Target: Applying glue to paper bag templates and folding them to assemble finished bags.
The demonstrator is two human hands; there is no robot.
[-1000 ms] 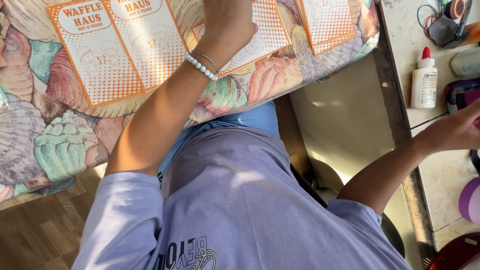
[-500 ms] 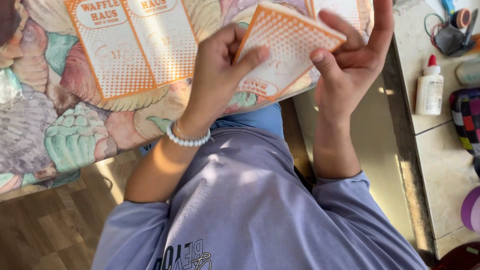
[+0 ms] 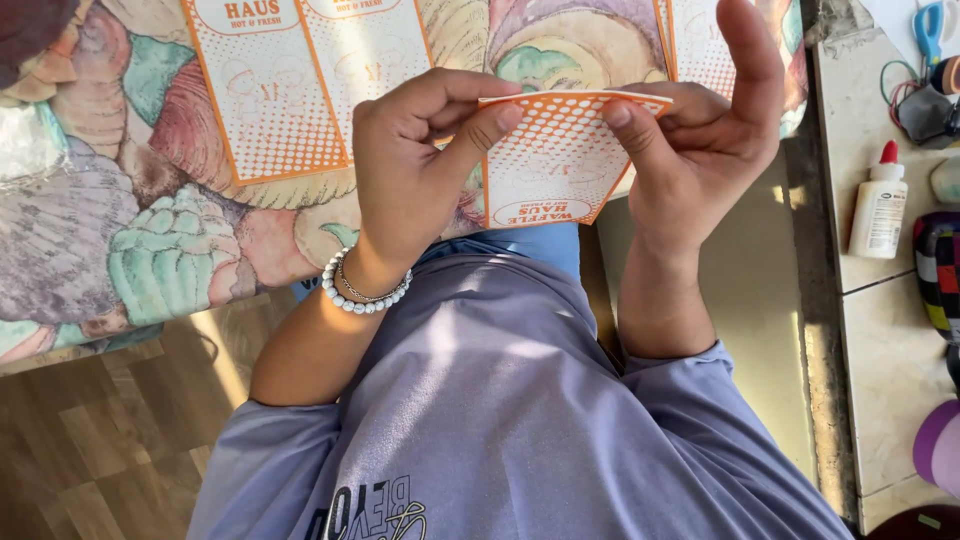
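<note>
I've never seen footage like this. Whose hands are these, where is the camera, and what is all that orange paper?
There is no machine here: a person wears one camera on the head, looking down over a lilac shirt at their own two bare hands. Both hands pinch one orange-and-white dotted paper piece by its folded top edge. The left hand, with a bead bracelet on its wrist, has its thumb on the near face; the right hand does the same from the other side. Beyond them, flat printed sheets of the same orange pattern lie on a cloth with a shell pattern. To the right, on a pale stone ledge, stands a white glue bottle with a red cap, with scissors further back.
</note>
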